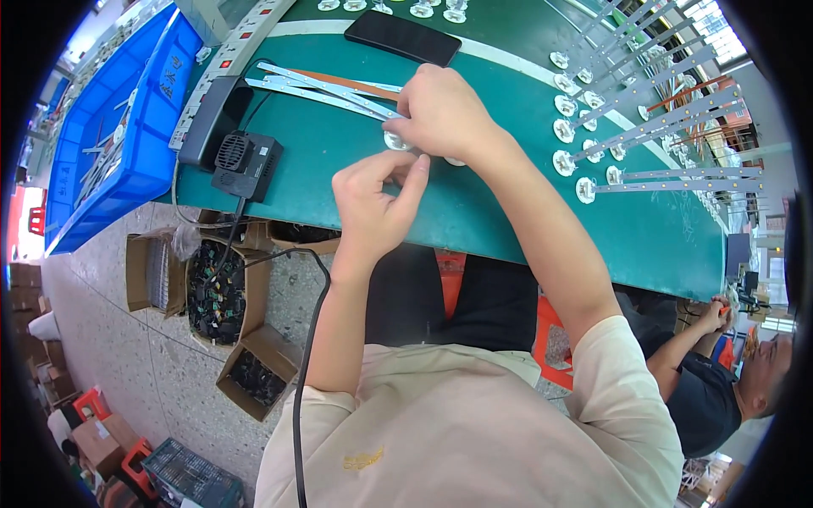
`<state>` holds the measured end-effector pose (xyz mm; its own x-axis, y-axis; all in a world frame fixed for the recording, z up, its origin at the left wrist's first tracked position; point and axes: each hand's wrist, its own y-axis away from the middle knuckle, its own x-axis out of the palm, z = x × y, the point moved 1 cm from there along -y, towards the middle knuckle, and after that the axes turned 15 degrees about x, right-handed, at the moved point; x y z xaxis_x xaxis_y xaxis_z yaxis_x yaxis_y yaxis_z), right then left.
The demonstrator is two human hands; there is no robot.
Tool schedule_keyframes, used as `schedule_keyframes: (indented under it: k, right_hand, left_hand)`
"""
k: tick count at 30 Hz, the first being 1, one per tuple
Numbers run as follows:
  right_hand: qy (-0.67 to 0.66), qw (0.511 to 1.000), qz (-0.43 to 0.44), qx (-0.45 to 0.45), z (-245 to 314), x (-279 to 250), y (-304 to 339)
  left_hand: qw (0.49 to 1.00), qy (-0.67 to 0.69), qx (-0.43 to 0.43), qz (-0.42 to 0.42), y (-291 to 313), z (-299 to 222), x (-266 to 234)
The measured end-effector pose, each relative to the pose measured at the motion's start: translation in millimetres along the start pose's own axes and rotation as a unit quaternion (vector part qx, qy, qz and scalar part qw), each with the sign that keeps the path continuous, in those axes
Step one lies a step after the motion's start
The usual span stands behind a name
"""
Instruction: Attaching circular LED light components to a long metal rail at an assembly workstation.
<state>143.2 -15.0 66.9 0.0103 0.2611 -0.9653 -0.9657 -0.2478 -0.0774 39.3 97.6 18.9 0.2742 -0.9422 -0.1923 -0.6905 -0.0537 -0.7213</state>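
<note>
Several white LED strips (326,87) lie crossed on the green workbench, with a brown strip (356,83) among them. Their near ends run under my right hand (445,114), whose bent fingers close on an LED strip end just above a clear round piece (397,142). Just below, my left hand (373,201) has its thumb and forefinger brought together in a pinch next to that piece. Whatever is between those fingertips is too small to make out. Another clear round piece (455,161) shows partly beneath my right wrist.
A black phone (402,37) lies beyond my hands. To the left are a power strip (227,63), a small black fan-vented device (246,165) and a blue bin (157,165) of strips. Strips with round ends (677,127) line the right side, where a co-worker (703,389) sits. Cartons (258,372) stand below.
</note>
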Motion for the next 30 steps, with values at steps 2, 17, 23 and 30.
schedule_keyframes:
  k: [2,17,23,30]
  right_hand:
    - [-0.013,0.999,0.044,-0.012,2,-5,-2]
    - [-0.678,0.724,-0.029,0.126,-33,-29,134]
    - [-0.659,0.743,-0.063,0.097,-54,-29,148]
    - [-0.554,0.821,-0.050,0.130,-84,-3,170]
  left_hand:
    - [1.000,0.004,0.001,-0.007,0,-1,0]
    - [0.997,0.017,0.078,0.003,8,-49,28]
    - [0.994,0.006,0.097,0.042,12,-44,40]
    - [0.943,-0.027,0.116,0.312,3,-14,32]
